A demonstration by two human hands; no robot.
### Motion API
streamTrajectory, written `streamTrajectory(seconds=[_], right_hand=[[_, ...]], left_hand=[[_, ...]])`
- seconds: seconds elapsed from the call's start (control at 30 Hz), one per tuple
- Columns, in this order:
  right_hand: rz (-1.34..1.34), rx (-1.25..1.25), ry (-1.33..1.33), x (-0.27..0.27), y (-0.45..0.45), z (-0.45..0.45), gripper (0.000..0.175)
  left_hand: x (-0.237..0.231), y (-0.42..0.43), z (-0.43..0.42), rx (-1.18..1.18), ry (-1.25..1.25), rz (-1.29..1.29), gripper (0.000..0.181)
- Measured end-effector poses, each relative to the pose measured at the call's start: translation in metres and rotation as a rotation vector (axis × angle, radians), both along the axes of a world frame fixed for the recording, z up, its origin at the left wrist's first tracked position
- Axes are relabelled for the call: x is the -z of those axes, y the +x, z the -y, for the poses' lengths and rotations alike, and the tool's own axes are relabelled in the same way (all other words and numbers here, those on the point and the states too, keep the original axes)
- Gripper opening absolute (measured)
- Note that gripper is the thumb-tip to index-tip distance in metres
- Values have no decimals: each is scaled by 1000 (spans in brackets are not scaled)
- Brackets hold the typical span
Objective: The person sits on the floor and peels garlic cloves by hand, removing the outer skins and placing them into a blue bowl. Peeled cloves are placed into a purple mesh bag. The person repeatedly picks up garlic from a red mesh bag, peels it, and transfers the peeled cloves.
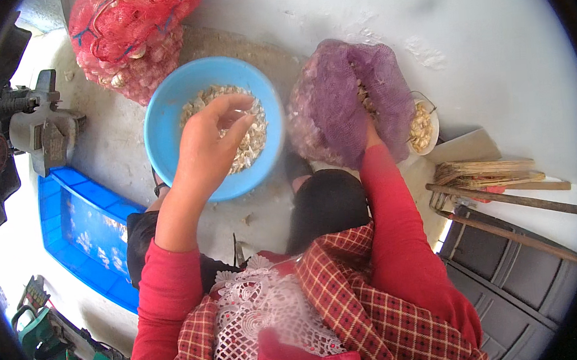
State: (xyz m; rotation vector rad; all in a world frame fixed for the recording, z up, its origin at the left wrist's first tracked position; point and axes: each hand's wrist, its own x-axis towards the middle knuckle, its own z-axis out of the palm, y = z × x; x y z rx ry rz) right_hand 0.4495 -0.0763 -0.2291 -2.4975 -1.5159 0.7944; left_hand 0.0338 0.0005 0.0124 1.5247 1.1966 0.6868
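Observation:
My left hand (214,127) is over a light blue plastic basin (164,118), fingers curled and the thumb apart from the fingertips. Dry, papery garlic skins (249,150) cover the basin's bottom below it. A small pale patch shows between thumb and fingers; what it is stays unclear. My right hand (373,136) reaches into the mouth of a purple mesh bag (335,96). Only the wrist shows, and the mesh hides the fingers. Pale garlic seems to fill the bag's left side.
A red mesh sack of garlic bulbs (140,65) stands beyond the basin. Right of the purple bag is a small pail of peeled cloves (421,128). A blue plastic crate (85,219) and a grey metal machine (46,124) are at left. A broom (488,172) and wooden handles (510,199) lie right.

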Motion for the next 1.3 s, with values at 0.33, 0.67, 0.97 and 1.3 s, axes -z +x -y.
streamTrajectory(seconds=[0.33,0.67,0.97,1.3], right_hand=[[107,-51,-44,19,-60,-48,17],[80,20,23,13,-39,-20,18],[44,94,104,6,-35,-13,18],[-244,298,428,-31,-32,6,18]], left_hand=[[6,6,3,-1,10,-26,23],[8,10,3,-33,19,9,24],[6,3,4,15,33,3,23],[2,2,4,-34,96,35,25]])
